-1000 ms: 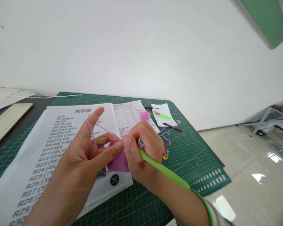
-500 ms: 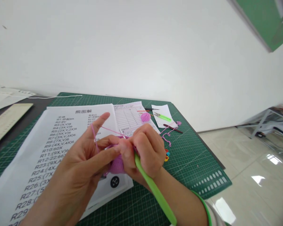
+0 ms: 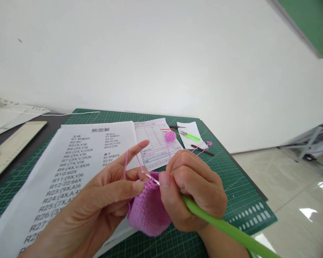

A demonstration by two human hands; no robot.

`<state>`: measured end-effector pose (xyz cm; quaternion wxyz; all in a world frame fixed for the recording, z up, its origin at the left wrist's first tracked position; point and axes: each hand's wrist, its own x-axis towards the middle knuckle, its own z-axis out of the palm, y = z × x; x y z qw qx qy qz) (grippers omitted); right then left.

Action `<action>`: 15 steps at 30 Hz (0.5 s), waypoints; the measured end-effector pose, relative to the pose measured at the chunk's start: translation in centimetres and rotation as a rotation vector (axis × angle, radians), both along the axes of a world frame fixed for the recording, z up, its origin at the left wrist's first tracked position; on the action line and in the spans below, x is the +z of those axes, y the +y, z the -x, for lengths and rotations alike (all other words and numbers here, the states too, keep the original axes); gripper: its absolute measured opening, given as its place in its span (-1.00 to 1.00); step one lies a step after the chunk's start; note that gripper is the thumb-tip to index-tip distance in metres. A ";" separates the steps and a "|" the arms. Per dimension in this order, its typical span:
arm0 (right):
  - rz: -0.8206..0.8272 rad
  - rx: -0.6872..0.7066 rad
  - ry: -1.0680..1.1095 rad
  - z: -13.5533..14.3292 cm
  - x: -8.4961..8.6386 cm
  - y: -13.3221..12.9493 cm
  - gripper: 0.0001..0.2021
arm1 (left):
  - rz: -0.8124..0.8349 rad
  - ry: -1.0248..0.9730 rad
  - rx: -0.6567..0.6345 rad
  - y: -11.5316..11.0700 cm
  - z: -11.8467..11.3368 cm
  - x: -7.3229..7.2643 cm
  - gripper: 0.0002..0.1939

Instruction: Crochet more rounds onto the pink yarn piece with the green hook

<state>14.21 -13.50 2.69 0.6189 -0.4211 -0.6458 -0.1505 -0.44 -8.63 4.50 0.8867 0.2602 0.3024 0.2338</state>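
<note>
My left hand (image 3: 107, 193) pinches the upper edge of a pink-purple crochet piece (image 3: 149, 213) between thumb and fingers. A strand of pink yarn (image 3: 126, 163) runs over its raised index finger and down to the work. My right hand (image 3: 195, 190) is closed round a crochet hook (image 3: 218, 220) with a thick green handle. The hook's metal shaft points left, its tip at the stitches along the piece's top edge, by the left fingertips. Fabric below hangs as a rounded cup; part of it is behind my right hand.
Printed pattern sheets (image 3: 78, 172) lie under my left hand on a green cutting mat (image 3: 247, 190). Beyond are a lined form (image 3: 148, 138), a pink yarn ball (image 3: 170, 136), a green craft knife (image 3: 190, 136) and a dark-handled hook (image 3: 204, 150). A ruler (image 3: 18, 147) lies left.
My right hand has turned and shifted right and down, swinging the green handle outward. More of the crochet piece shows between my hands. The whole view has shifted slightly.
</note>
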 end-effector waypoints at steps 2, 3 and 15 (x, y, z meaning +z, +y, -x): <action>0.011 0.025 0.041 -0.1 0.2 -0.3 -0.63 | 0.006 0.005 -0.017 0.1 0.0 -0.3 -0.27; 0.016 0.037 0.060 -0.2 0.4 -0.4 -0.63 | 0.000 0.007 -0.027 0.2 0.1 -0.4 -0.27; 0.272 0.204 0.277 -1.3 1.1 -2.1 -0.62 | -0.034 0.011 -0.058 0.2 -0.2 0.0 -0.29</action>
